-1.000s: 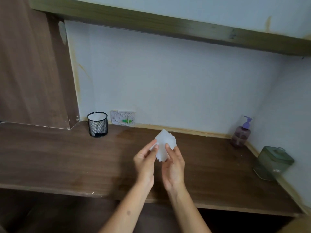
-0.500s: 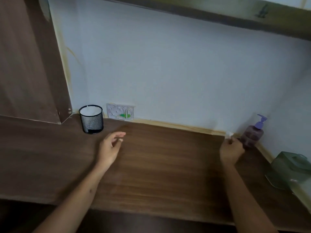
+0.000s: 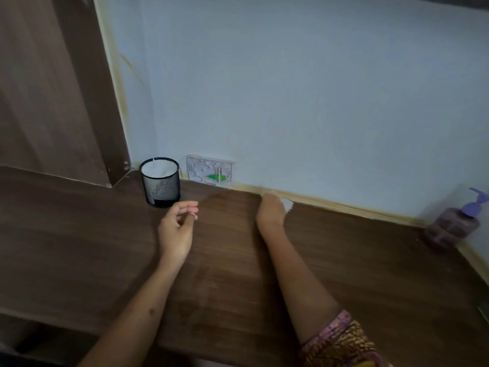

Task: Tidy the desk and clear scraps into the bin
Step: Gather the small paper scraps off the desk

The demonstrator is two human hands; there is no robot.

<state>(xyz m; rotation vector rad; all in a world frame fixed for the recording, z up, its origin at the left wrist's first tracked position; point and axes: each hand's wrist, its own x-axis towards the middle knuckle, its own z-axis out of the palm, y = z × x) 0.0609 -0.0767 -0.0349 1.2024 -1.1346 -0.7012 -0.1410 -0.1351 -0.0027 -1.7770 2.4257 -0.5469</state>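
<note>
Desk (image 3: pixel 344 274) surface, dark wood grain, filled most of the view, running back to a pale wall with a yellowish strip along its foot. The right hand (image 3: pixel 270 211) had travelled since half a second earlier — from beside the purple pump bottle (image 3: pixel 459 225) at the far right to the back edge near the desk's middle, which reads as a wiping stroke along the wall line. It pressed a white tissue (image 3: pixel 287 203) against the desk, fingers seemingly curled over the wad (they were largely hidden behind the knuckles, so the exact grip is hard to tell). The left hand (image 3: pixel 178 225) hovered just above the wood, holding nothing, fingers loosely bent, about where it had been. A second ago both hands had held that tissue together; now one worked alone. So the tidying looked well along, with the tissue itself probably still owed to the bin — none was in view. Behind the left hand stood a black mesh cup (image 3: pixel 160 185) holding something white. The wall socket (image 3: pixel 209 172) beside it showed a green mark, but no writing could be read anywhere.
</note>
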